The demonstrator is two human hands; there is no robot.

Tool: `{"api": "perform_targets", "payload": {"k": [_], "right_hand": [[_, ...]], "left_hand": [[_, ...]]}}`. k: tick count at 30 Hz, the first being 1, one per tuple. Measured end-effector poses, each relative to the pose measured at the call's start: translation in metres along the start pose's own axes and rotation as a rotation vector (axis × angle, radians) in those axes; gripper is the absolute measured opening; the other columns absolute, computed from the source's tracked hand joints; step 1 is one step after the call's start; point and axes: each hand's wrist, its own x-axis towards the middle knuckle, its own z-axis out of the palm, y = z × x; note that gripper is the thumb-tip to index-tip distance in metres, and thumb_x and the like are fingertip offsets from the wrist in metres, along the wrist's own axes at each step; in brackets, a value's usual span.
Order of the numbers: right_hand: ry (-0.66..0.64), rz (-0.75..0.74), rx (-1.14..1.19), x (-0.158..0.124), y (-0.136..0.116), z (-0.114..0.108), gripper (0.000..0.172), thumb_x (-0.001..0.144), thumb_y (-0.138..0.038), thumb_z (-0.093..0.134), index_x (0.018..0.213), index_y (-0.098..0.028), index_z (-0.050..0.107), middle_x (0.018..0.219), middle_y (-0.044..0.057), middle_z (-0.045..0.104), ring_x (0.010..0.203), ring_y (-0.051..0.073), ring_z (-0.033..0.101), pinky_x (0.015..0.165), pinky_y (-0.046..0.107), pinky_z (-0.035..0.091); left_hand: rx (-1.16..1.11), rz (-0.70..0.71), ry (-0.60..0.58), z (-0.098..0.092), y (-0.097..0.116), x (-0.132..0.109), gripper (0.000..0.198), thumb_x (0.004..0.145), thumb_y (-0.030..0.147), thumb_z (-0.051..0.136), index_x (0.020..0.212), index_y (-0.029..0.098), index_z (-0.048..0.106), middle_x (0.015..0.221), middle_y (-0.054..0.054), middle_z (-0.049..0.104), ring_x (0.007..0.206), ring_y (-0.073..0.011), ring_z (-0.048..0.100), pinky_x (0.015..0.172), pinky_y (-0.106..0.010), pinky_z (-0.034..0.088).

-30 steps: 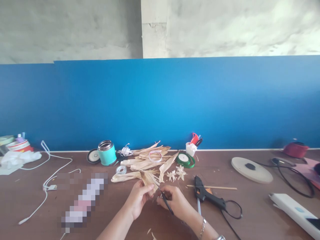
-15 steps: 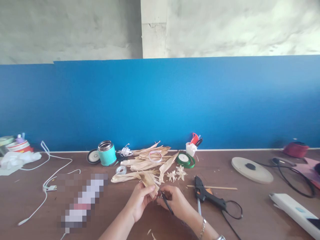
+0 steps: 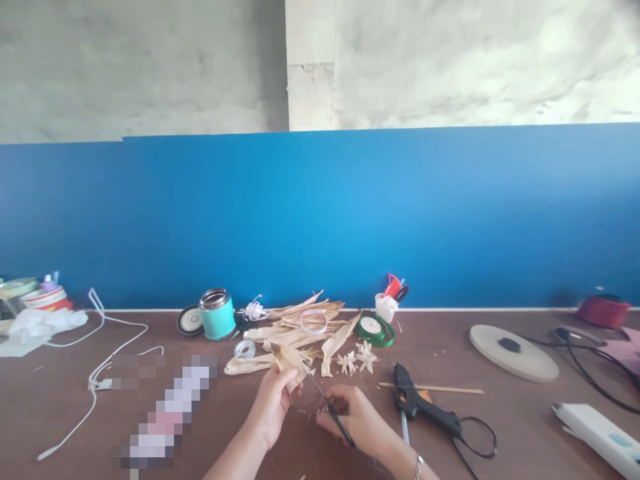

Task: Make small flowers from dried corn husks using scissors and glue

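My left hand (image 3: 273, 403) is closed round a piece of dried corn husk (image 3: 287, 358) and holds it just above the brown table (image 3: 500, 427). My right hand (image 3: 357, 420) grips small scissors (image 3: 325, 402), whose thin blades point up and left toward the husk's lower edge. The two hands are close together near the table's front middle. Behind them lies a pile of dried husks (image 3: 295, 327) with a few small husk flowers (image 3: 357, 360) at its right end.
A black glue gun (image 3: 423, 405) with its cord lies right of my right hand, next to a thin stick (image 3: 435, 388). A teal jar (image 3: 217, 313), green ribbon roll (image 3: 375, 329), tape rolls, white cup of pens (image 3: 387, 305), round white lid (image 3: 513, 350) and white cables (image 3: 100, 360) stand around.
The scissors' blades have swung up and out toward the husk, and my left hand has shifted slightly. The camera has tilted a little upward.
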Motion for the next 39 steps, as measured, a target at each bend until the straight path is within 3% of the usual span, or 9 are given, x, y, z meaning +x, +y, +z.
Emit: {"api": "perform_targets", "payload": {"k": [12,23,32,39], "right_hand": [[-0.084,0.082,0.103,0.0017,-0.0006,-0.0004,0.025,0.065,-0.033,0.069,0.078,-0.013,0.062,0.048,-0.007,0.048,0.039,0.006,0.039,0.037,0.016,0.029],[0.005,-0.061,-0.109,0.0003,0.0009,-0.0019,0.015,0.066,-0.024,0.066,0.075,-0.013,0.068,0.053,-0.004,0.051,0.052,0.008,0.038,0.047,0.017,0.028],[0.067,-0.067,-0.242,0.0000,-0.0002,-0.0038,0.014,0.065,-0.023,0.064,0.073,-0.013,0.069,0.049,-0.005,0.046,0.049,0.008,0.033,0.045,0.019,0.023],[0.034,-0.032,-0.189,0.0013,0.0032,-0.0030,0.015,0.067,-0.026,0.063,0.072,-0.013,0.069,0.048,-0.005,0.049,0.042,0.007,0.038,0.039,0.017,0.027]], "left_hand": [[0.042,0.031,0.002,-0.0014,0.0003,0.0018,0.023,0.056,0.019,0.077,0.073,0.013,0.063,0.063,0.001,0.063,0.054,-0.0079,0.054,0.050,-0.019,0.043],[0.059,0.024,0.023,0.0009,0.0005,0.0002,0.023,0.056,0.020,0.077,0.072,0.014,0.061,0.063,0.002,0.061,0.055,-0.0081,0.054,0.051,-0.019,0.043],[0.299,0.044,-0.047,0.0010,0.0062,-0.0016,0.014,0.061,0.021,0.069,0.068,0.014,0.059,0.057,0.003,0.056,0.052,-0.0083,0.049,0.051,-0.020,0.039],[0.432,0.039,-0.064,-0.0025,0.0063,-0.0003,0.018,0.062,0.024,0.066,0.077,0.014,0.063,0.066,0.000,0.063,0.062,-0.0136,0.057,0.059,-0.024,0.044]]}}
